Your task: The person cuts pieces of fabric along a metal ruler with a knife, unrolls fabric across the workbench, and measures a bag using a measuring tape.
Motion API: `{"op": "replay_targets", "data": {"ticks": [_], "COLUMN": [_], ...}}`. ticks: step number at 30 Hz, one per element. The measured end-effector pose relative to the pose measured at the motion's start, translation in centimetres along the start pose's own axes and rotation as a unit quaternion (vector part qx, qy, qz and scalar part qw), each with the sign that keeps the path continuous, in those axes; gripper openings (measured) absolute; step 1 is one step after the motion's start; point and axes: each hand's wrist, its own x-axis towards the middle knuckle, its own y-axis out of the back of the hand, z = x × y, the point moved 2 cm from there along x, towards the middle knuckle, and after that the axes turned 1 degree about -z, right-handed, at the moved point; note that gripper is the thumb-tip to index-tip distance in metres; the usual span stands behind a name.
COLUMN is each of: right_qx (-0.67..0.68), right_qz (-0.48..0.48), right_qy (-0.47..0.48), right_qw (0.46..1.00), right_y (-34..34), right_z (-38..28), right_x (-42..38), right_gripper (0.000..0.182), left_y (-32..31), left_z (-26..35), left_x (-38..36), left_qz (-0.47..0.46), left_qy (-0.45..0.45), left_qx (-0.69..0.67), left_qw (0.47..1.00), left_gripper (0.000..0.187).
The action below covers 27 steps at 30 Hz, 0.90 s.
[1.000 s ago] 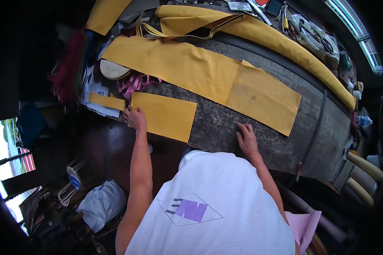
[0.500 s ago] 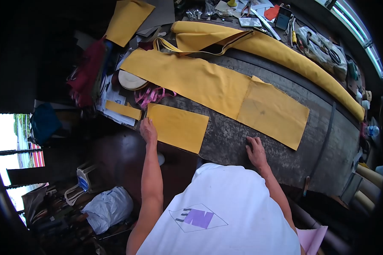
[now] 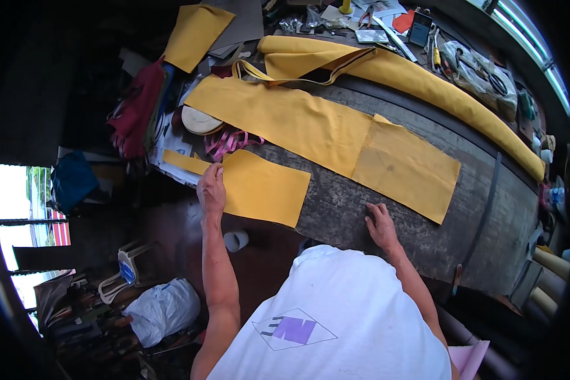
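Observation:
My left hand (image 3: 211,189) pinches the left edge of a small yellow fabric piece (image 3: 266,190), whose upper left corner is raised and bent. The rest of that piece lies at the near edge of the dark worktable (image 3: 335,215). My right hand (image 3: 382,227) rests on the bare tabletop with its fingers apart, holding nothing. Beyond both hands lies a long yellow strip (image 3: 291,117), with another yellow piece (image 3: 408,168) at its right end. A narrow yellow strip (image 3: 182,162) is just left of my left hand.
A long yellow roll (image 3: 437,79) runs along the far side. Pink ribbon (image 3: 234,142) and a round cream roll (image 3: 199,120) are at the left. Tools and a phone (image 3: 420,29) lie at the back. A dark flat bar (image 3: 484,209) crosses the table's right part.
My left hand has moved slightly up and left, lifting and bending the small piece's upper left corner. My right hand has stayed in place. The view has shifted slightly.

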Motion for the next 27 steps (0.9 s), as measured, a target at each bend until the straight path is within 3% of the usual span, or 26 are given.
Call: {"op": "replay_targets", "data": {"ticks": [5,8,12,15,18,20,27], "right_qx": [0.0,0.006,0.008,0.002,-0.002,-0.004,-0.042], "right_qz": [-0.003,0.013,0.027,0.035,0.046,0.047,0.055], "right_qy": [-0.005,-0.001,-0.049,-0.081,-0.114,-0.14,-0.168], "right_qw": [1.0,1.0,0.998,0.996,0.992,0.989,0.983], "right_y": [-0.1,-0.3,-0.6,-0.7,-0.8,-0.9,-1.4], "right_z": [0.2,0.3,-0.4,-1.1,-2.1,-2.5,-3.1], "right_x": [0.1,0.2,0.5,1.0,1.6,2.2,3.3], "right_gripper": [0.037,0.036,0.035,0.033,0.031,0.03,0.031], "left_y": [4.0,4.5,1.7,-3.2,-8.5,-12.9,-16.7], "left_z": [4.9,3.9,-0.1,-5.7,-11.3,-16.5,-19.4], "left_x": [5.3,11.5,22.1,28.8,31.9,32.5,33.0], "left_qz": [-0.052,-0.04,-0.068,-0.091,-0.088,-0.114,-0.151], "left_qy": [-0.033,-0.077,-0.047,-0.059,-0.083,-0.043,0.015], "left_qx": [-0.108,-0.203,-0.317,-0.256,-0.094,-0.033,0.045], "left_qw": [0.992,0.975,0.945,0.961,0.988,0.992,0.987], "left_gripper": [0.015,0.017,0.021,0.019,0.021,0.025,0.037]}}
